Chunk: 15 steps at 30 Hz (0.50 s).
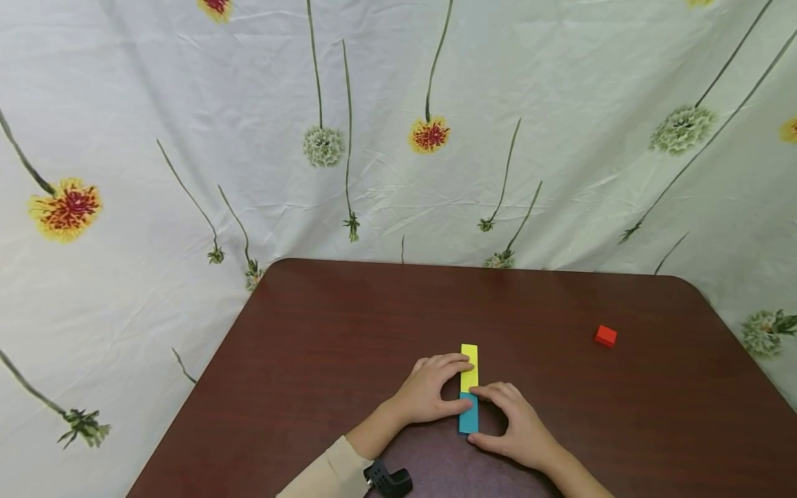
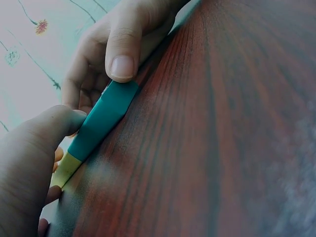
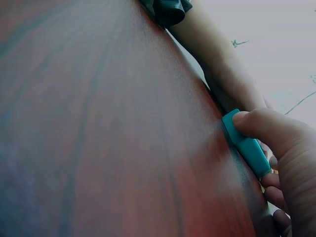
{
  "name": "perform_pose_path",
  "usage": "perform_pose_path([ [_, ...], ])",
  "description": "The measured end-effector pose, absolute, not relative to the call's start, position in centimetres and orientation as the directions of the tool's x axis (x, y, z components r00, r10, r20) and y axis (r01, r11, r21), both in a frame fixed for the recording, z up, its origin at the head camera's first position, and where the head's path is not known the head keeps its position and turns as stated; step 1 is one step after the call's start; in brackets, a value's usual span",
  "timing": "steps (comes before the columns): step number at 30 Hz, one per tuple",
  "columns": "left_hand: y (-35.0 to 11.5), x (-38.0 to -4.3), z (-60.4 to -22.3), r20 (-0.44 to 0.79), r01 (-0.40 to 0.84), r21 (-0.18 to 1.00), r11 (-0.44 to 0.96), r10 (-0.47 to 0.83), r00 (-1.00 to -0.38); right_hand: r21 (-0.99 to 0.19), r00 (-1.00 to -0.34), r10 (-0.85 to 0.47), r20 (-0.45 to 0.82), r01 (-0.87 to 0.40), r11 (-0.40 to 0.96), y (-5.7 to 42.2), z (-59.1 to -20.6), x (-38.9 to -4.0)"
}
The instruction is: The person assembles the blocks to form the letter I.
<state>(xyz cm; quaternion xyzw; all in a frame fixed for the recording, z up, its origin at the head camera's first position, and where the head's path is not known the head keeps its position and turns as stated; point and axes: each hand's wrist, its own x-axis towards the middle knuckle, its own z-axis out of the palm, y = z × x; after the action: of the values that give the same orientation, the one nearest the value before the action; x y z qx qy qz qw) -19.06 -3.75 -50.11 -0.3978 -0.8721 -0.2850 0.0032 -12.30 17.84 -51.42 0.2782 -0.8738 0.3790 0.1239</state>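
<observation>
A yellow block point(image 1: 471, 379) and a blue block point(image 1: 468, 420) lie end to end in one straight line on the table, the yellow one farther away. My left hand point(image 1: 425, 391) holds the pair from the left, its fingers over the yellow block and its thumb against the blue one. From the right, my right hand point(image 1: 521, 426) pinches the blue block lengthwise. Its thumb is at the near end and its forefinger at the seam. In the left wrist view, the right thumb point(image 2: 123, 61) presses the end of the blue block point(image 2: 101, 116); part of the yellow block point(image 2: 65, 170) shows below.
A small red block point(image 1: 606, 336) lies apart on the right side of the dark brown table point(image 1: 349, 304). Behind the table hangs a white cloth point(image 1: 386, 180) with printed flowers. A black wrist camera point(image 1: 389, 478) is on the left wrist.
</observation>
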Motion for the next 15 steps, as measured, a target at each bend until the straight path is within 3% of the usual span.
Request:
perform_pose_path([
  [15, -3.7, -19.1, -50.3, 0.218, 0.686, 0.492, 0.537, 0.686, -0.694, -0.676, -0.868, -0.299, 0.395, -0.496, 0.546, 19.1, -50.3, -13.0],
])
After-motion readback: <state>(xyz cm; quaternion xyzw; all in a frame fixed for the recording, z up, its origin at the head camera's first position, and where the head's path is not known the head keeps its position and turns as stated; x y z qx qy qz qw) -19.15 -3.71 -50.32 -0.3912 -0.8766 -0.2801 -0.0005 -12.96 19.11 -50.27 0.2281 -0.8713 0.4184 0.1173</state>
